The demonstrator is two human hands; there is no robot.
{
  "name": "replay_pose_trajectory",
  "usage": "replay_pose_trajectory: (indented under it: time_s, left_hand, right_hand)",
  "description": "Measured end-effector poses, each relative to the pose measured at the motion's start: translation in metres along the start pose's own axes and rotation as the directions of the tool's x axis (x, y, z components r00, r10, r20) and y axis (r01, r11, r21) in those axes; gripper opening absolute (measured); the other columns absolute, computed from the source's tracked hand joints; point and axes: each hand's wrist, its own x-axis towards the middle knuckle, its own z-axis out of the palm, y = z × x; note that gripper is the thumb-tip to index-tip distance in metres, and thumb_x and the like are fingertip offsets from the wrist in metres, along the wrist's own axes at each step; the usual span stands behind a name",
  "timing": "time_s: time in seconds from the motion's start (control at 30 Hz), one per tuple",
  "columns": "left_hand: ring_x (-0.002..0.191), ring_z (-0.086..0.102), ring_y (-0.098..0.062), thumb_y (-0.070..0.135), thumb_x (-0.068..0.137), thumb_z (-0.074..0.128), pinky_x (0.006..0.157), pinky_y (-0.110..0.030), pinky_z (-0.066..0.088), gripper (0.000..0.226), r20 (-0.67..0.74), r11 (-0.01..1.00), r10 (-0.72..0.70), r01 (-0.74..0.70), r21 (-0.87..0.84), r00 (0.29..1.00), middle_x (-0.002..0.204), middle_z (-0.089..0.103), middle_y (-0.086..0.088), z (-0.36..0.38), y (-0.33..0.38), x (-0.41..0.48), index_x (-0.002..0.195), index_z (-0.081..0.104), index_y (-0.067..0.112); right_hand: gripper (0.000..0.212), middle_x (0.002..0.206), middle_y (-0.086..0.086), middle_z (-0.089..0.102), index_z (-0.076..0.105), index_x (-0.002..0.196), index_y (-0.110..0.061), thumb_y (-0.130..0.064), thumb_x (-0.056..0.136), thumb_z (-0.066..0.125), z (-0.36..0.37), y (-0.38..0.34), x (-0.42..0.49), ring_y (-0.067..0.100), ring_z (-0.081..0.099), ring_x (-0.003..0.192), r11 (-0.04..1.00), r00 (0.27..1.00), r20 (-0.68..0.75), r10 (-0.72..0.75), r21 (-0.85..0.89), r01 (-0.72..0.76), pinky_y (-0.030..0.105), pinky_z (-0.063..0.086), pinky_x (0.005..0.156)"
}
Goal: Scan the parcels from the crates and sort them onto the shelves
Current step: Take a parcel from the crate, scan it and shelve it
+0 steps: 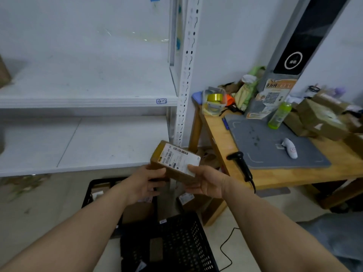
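Both hands hold one small brown box (pixel 174 162) up in the air, in front of the white shelves (pixel 88 101). The left hand (pixel 144 185) grips the box's left end, with the thumb on top. The right hand (pixel 206 181) grips the right end, and its thumb rests on the white label (pixel 179 159) (the label has a barcode on it). The box is tilted, with the label side facing up.

Under the hands, two black crates (pixel 176 242) sit on the floor. More brown boxes lie inside them.

To the right stands a wooden table (pixel 284 175). A black scanner (pixel 240 163) sits at its front edge, just beside the right hand but not touching it. A grey mat (pixel 275 146) lies on the table, with a small white tool (pixel 290 148) on it. A green bottle (pixel 280 114) stands at the back of the mat. More brown boxes are piled at the far right of the table.

The shelf edge has a small tag (pixel 161 101) that reads "4-2".
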Motion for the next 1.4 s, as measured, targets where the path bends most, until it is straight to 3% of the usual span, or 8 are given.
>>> replay_pose_trajectory:
  time_s: [0.27, 0.37, 0.53, 0.63, 0.73, 0.93, 1.03, 1.4]
  left_hand:
    - [0.104, 0.071, -0.027, 0.001, 0.087, 0.070, 0.104, -0.053, 0.049, 0.044, -0.153, 0.996, 0.077, -0.069, 0.052, 0.985, 0.113, 0.076, -0.010, 0.036, 0.007, 0.021, 0.121, 0.050, 0.020]
    - [0.110, 0.069, -0.027, 0.007, 0.086, 0.074, 0.094, -0.045, 0.052, 0.056, -0.210, 0.995, 0.098, -0.098, 0.011, 0.973, 0.115, 0.075, -0.006, 0.050, 0.005, 0.028, 0.132, 0.047, 0.025]
    - [0.107, 0.070, -0.021, 0.013, 0.088, 0.073, 0.078, -0.034, 0.054, 0.036, -0.154, 0.997, -0.001, 0.012, 0.071, 0.988, 0.113, 0.077, -0.002, 0.092, -0.014, 0.039, 0.123, 0.067, 0.019]
    - [0.107, 0.070, -0.024, 0.012, 0.078, 0.081, 0.084, -0.042, 0.058, 0.049, -0.242, 0.990, -0.033, 0.064, 0.122, 0.970, 0.112, 0.077, 0.001, 0.104, -0.022, 0.048, 0.124, 0.067, 0.023]
    - [0.104, 0.070, -0.030, 0.015, 0.066, 0.087, 0.091, -0.056, 0.058, 0.065, -0.336, 0.983, -0.050, 0.107, 0.152, 0.940, 0.110, 0.077, 0.001, 0.105, -0.026, 0.059, 0.126, 0.063, 0.023]
    - [0.099, 0.063, -0.020, 0.003, 0.082, 0.079, 0.089, -0.044, 0.054, 0.050, -0.406, 0.985, -0.053, 0.114, 0.128, 0.913, 0.116, 0.069, 0.001, 0.128, -0.026, 0.081, 0.123, 0.055, 0.019]
    - [0.092, 0.062, -0.015, 0.001, 0.084, 0.077, 0.076, -0.035, 0.054, 0.038, -0.397, 0.984, -0.062, 0.124, 0.131, 0.916, 0.109, 0.069, 0.004, 0.136, -0.029, 0.098, 0.107, 0.059, 0.025]
    - [0.095, 0.061, -0.022, -0.005, 0.084, 0.075, 0.096, -0.045, 0.053, 0.037, -0.413, 0.961, -0.136, 0.221, 0.166, 0.900, 0.093, 0.065, 0.005, 0.146, -0.039, 0.131, 0.093, 0.052, 0.022]
  right_hand:
    - [0.063, 0.125, 0.015, 0.069, 0.045, 0.140, -0.020, -0.020, 0.087, 0.078, -0.038, -0.001, -0.003, 0.033, 0.068, 0.112, 0.994, 0.994, 0.081, -0.070, -0.077, 0.076, 0.052, 0.056, 0.094]
    - [0.059, 0.124, 0.013, 0.071, 0.049, 0.140, -0.016, -0.017, 0.088, 0.077, -0.050, -0.003, 0.001, 0.035, 0.066, 0.118, 0.992, 0.991, 0.108, -0.084, -0.088, 0.094, 0.057, 0.050, 0.103]
    - [0.043, 0.123, 0.012, 0.071, 0.054, 0.135, -0.012, -0.021, 0.095, 0.068, -0.060, 0.003, 0.011, 0.030, 0.068, 0.115, 0.995, 0.993, 0.107, -0.046, -0.079, 0.055, 0.049, 0.053, 0.102]
    - [0.041, 0.119, 0.009, 0.070, 0.055, 0.132, -0.012, -0.022, 0.095, 0.069, -0.071, 0.008, 0.018, 0.025, 0.069, 0.106, 0.961, 0.999, -0.022, -0.026, -0.276, 0.019, 0.041, 0.058, 0.092]
    - [0.035, 0.118, 0.008, 0.064, 0.059, 0.126, -0.014, -0.023, 0.093, 0.069, -0.106, 0.008, 0.030, 0.023, 0.063, 0.105, 0.837, 0.912, -0.358, -0.199, -0.546, -0.032, 0.039, 0.056, 0.093]
    - [0.044, 0.130, 0.016, 0.050, 0.044, 0.137, -0.009, -0.021, 0.096, 0.058, -0.187, -0.008, 0.030, 0.031, 0.053, 0.112, 0.666, 0.708, -0.551, -0.442, -0.730, -0.153, 0.033, 0.040, 0.084]
    - [0.047, 0.135, 0.021, 0.043, 0.042, 0.134, -0.003, -0.020, 0.094, 0.060, -0.216, -0.012, 0.036, 0.036, 0.048, 0.117, 0.693, 0.643, -0.613, -0.459, -0.700, -0.172, 0.035, 0.037, 0.087]
    - [0.058, 0.130, 0.023, 0.054, 0.030, 0.147, -0.003, -0.009, 0.095, 0.057, -0.257, -0.019, 0.098, 0.040, 0.056, 0.117, 0.713, 0.744, -0.607, -0.279, -0.650, -0.263, 0.048, 0.050, 0.091]
